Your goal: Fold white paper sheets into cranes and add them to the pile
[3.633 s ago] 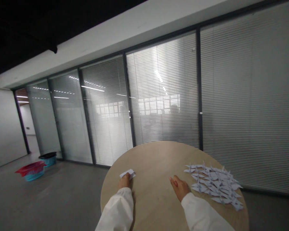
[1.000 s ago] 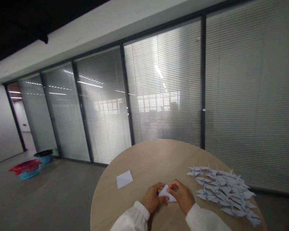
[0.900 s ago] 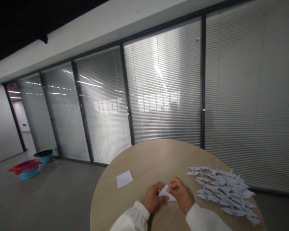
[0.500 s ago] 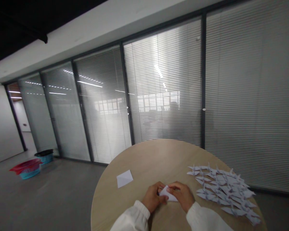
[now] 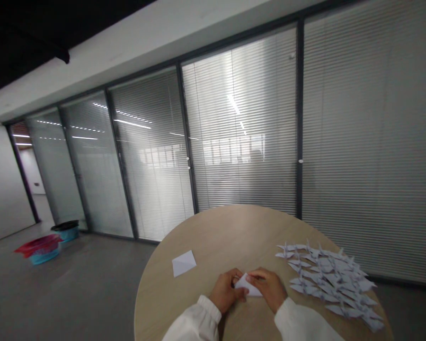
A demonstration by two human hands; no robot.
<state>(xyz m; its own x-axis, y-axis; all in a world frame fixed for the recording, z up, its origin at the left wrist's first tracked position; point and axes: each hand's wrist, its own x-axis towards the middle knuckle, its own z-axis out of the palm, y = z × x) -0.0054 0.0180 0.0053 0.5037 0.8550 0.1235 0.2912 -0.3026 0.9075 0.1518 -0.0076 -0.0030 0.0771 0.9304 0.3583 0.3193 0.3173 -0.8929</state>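
Between my two hands is a small piece of folded white paper [image 5: 251, 288], close above or on the round wooden table [image 5: 234, 232]. My left hand [image 5: 226, 290] grips its left side, thumb in front and fingers curled behind. With thumb and fingers closed on the upper right part of the paper, my right hand [image 5: 269, 285] holds the other side. Some of the paper is hidden by my fingers. A flat square of creased white paper [image 5: 184, 263] lies on the table, left of my hands. To the right sits a cluster of several folded paper cranes [image 5: 326, 274].
Glass partitions with blinds [image 5: 241, 132] stand behind the table. On the grey floor at the left are a blue bin with a red liner [image 5: 42, 249] and another blue bin with a black liner [image 5: 68, 231].
Hardly anything differs. My right fingers have shifted very slightly on the folded paper, while the loose square and the cranes stay where they were.
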